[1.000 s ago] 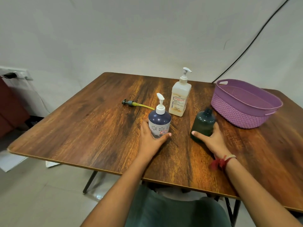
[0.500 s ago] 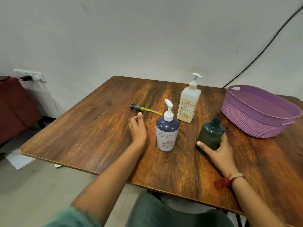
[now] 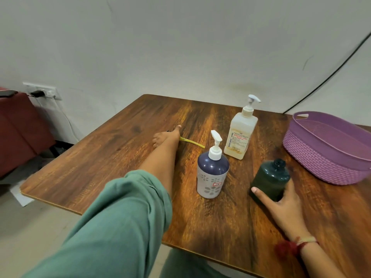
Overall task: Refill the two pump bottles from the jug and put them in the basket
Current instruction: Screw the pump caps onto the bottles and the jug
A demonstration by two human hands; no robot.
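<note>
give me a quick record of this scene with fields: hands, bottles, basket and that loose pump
left hand: reaches over the head of the loose pump; hold unclear
right hand: holds the green bottle low down
green bottle: upright, neck open, no pump
blue bottle: upright, pump on, no hand on it
cream bottle: upright, pump on, behind the blue bottle
loose pump: lying on the table, yellow tube toward the blue bottle
basket: on the table at right, nothing seen inside
</note>
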